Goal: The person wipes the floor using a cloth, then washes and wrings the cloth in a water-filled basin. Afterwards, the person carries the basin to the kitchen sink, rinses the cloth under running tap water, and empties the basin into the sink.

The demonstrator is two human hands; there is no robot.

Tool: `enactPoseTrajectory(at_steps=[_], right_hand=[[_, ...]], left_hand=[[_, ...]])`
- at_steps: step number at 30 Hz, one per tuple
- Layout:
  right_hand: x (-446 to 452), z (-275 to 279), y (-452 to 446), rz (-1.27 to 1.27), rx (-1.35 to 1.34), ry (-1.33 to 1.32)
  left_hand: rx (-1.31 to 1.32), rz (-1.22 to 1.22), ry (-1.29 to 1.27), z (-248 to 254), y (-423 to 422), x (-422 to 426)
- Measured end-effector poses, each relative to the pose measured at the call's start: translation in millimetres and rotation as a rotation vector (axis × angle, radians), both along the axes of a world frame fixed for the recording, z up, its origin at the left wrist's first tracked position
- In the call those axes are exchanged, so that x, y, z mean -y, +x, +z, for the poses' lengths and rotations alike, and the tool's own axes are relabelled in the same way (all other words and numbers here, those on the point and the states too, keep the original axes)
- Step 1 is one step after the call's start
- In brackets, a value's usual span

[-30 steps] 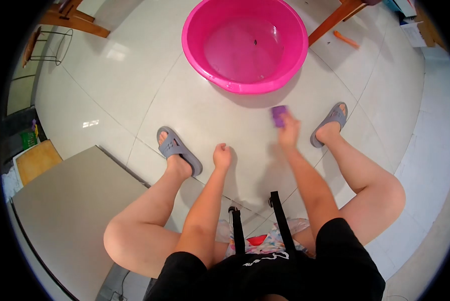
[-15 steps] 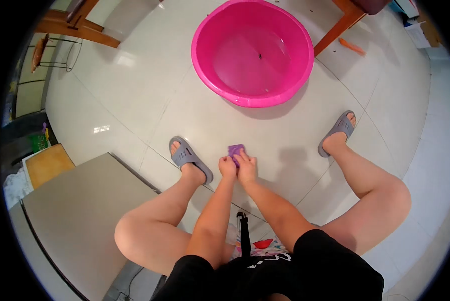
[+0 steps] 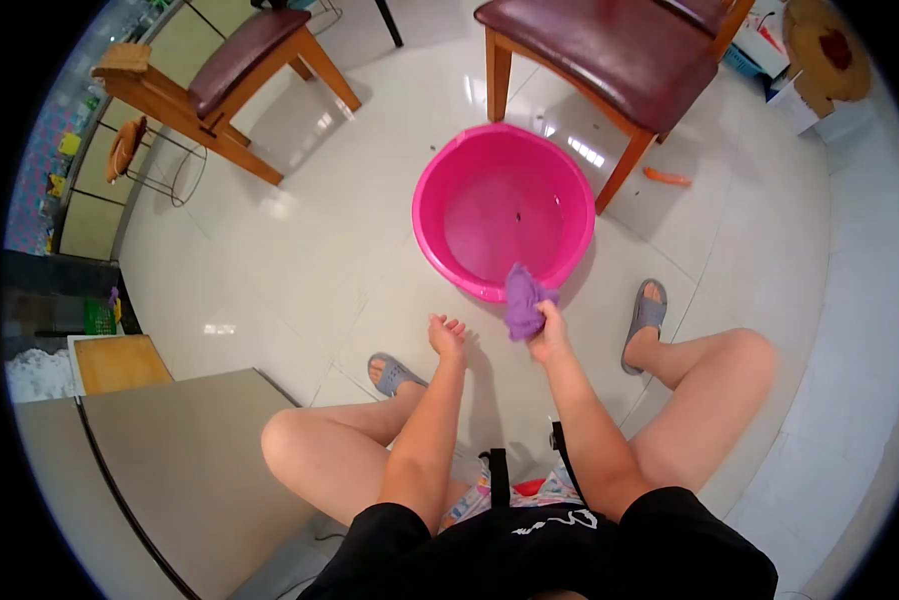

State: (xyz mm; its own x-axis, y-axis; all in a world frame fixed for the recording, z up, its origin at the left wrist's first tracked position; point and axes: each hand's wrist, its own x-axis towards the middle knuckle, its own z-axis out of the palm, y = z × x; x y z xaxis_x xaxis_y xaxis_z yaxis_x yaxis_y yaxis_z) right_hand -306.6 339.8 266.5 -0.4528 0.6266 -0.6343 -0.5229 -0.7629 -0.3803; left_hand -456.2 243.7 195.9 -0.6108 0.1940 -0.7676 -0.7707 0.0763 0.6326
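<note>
A crumpled purple cloth (image 3: 525,300) is gripped in my right hand (image 3: 548,335), raised at the near rim of a pink basin (image 3: 431,245). The cloth overlaps the rim from this viewpoint; whether it touches is unclear. My left hand (image 3: 448,336) holds nothing and hovers over the floor to the left, its fingers loosely bent and apart. Inside the basin there seems to be shallow water, with a small dark speck in the middle.
Two wooden chairs with dark red seats, one at left (image 3: 254,55) and one at right (image 3: 609,50), stand beyond the basin. An orange strip (image 3: 666,177) lies on the tiled floor (image 3: 269,260). A grey cabinet-like box (image 3: 189,450) is at near left.
My hands were together on the purple cloth near the floor. Now they are apart: the right has lifted the cloth to the basin, the left has let go. The view has tilted up.
</note>
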Motion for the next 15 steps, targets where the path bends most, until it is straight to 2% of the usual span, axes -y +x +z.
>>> enactPoseTrajectory(at_steps=[1, 2, 3, 5, 6, 7, 9, 11, 13, 15], right_hand=[[-12, 21, -8, -0.115, 0.098, 0.129], [-24, 43, -14, -0.083, 0.251, 0.255], [-35, 48, -19, -0.092, 0.246, 0.272], [-61, 47, -24, 0.167, 0.728, 0.532], [-74, 2, -23, 0.15, 0.852, 0.805], [-76, 23, -15, 0.308, 1.029, 0.925], [-83, 8, -5, 0.22, 1.424, 1.315], [-90, 7, 4, 0.144, 1.532, 1.229], [-99, 6, 12, 0.082, 1.626, 1.132], [-103, 4, 23, 0.149, 1.658, 0.891]], left_hand=[[-0.008, -0.006, 0.025, 16, -4, -12], [0.008, -0.063, 0.117, 32, -6, -25], [0.024, -0.122, 0.21, 38, -9, -36], [0.017, -0.21, 0.289, 45, -20, -54], [0.068, -0.289, 0.195, 47, -24, -57], [0.118, -0.369, 0.098, 45, -26, -58], [0.141, -0.35, 0.08, 33, -30, -56], [0.226, -0.299, 0.24, 17, -36, -55], [0.198, -0.301, 0.207, 14, -28, -53], [0.182, -0.288, 0.154, 17, -17, -45]])
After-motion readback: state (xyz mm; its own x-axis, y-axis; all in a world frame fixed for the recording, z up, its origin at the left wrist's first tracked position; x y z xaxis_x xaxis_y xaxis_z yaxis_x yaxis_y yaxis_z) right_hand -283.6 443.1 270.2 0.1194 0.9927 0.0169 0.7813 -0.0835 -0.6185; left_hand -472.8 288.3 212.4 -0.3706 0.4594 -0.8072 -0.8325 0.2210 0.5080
